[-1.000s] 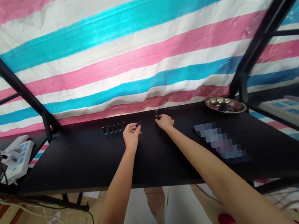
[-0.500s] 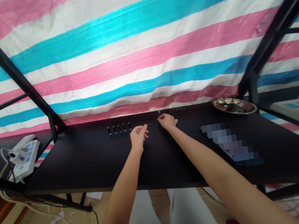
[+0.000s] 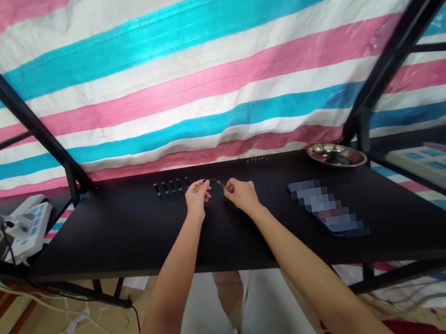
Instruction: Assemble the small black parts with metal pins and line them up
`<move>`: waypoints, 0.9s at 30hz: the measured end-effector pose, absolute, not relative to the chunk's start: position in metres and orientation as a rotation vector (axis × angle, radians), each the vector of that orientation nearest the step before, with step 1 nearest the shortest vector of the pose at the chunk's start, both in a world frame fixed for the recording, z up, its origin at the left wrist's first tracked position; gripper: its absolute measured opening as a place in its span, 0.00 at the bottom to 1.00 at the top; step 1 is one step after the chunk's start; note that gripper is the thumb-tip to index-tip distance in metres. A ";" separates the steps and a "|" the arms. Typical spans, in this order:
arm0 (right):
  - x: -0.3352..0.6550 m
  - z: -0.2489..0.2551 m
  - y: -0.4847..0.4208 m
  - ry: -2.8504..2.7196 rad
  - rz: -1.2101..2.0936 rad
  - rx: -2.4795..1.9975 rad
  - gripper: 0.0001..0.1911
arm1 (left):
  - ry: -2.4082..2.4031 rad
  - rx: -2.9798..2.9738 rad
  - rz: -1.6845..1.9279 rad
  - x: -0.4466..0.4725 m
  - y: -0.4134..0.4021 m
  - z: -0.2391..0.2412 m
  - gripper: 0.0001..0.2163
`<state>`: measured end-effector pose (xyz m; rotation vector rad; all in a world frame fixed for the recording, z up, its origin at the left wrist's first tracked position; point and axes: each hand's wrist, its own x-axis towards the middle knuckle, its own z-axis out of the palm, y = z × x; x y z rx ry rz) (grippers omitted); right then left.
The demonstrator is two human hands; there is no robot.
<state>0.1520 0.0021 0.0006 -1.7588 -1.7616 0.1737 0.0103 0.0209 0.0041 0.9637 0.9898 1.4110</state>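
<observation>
My left hand [image 3: 197, 197] is closed in a pinch over the black table [image 3: 132, 238], its fingertips on a small dark piece [image 3: 207, 181]. My right hand [image 3: 241, 194] is also pinched, holding a small thin part with a pale tip [image 3: 220, 184] close to the left hand's piece. A row of several small black upright cylinders [image 3: 171, 186] stands just left of my left hand. A line of tiny dark parts [image 3: 256, 159] sits near the table's far edge, right of my hands.
A shiny metal dish [image 3: 334, 154] rests at the table's back right. A blurred flat object [image 3: 328, 208] lies to the right. A white power strip with cables [image 3: 25, 227] sits at the left. Black frame bars [image 3: 19, 109] rise on both sides, before a striped tarp.
My right hand has drawn back from the far row of tiny parts toward my left hand, carrying a small part. The two hands now meet near the middle.
</observation>
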 end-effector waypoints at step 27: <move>0.145 -0.003 -0.002 -1.924 -0.027 -1.616 0.05 | 1.009 1.321 1.404 0.016 0.012 0.000 0.15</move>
